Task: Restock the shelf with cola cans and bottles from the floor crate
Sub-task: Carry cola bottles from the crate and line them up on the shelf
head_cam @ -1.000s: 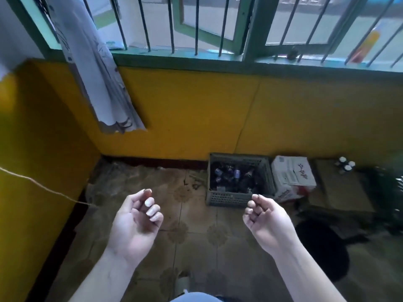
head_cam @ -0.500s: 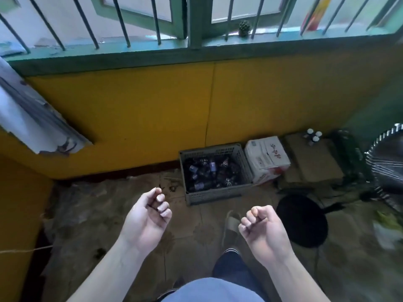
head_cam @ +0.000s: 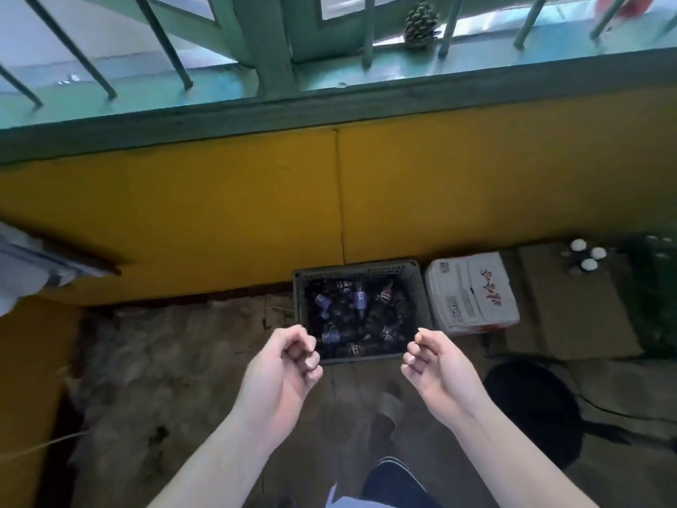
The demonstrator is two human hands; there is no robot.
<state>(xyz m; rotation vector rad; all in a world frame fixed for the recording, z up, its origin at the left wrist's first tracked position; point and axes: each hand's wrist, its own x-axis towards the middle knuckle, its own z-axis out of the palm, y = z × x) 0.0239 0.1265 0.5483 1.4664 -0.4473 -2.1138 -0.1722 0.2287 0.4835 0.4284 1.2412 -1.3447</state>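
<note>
- The left hand (head_cam: 284, 364) is raised palm-up above the floor, its fingers curled in toward the palm and its thumb against the forefinger, with nothing in its grasp
- The right hand (head_cam: 436, 364) is raised beside it, a gap apart, likewise clenched loosely on nothing, with its fingertips folded to the palm
- The grey plastic lattice-walled crate (head_cam: 357, 267) stands on the brown patterned tile floor (head_cam: 183, 361), against the foot of the mustard-yellow wall (head_cam: 183, 214); in the view, both hands overlap its near corners
- Inside the crate lie dark cola bottles with pale purple labels (head_cam: 358, 299), heaped at mixed angles; the blur hides whether cans are among them
- Just right of the crate sits a white cardboard carton with red characters (head_cam: 472, 291)
- Right of it lies a flat sheet of brown cardboard (head_cam: 571, 313), with three white-capped small bottles (head_cam: 586, 255) at its far end
- A black round shape (head_cam: 531, 401) rests on the floor near the right forearm
- Above the wall runs a green painted windowsill (head_cam: 219, 115) with bars, and a brown pine cone (head_cam: 421, 22) stands on it
</note>
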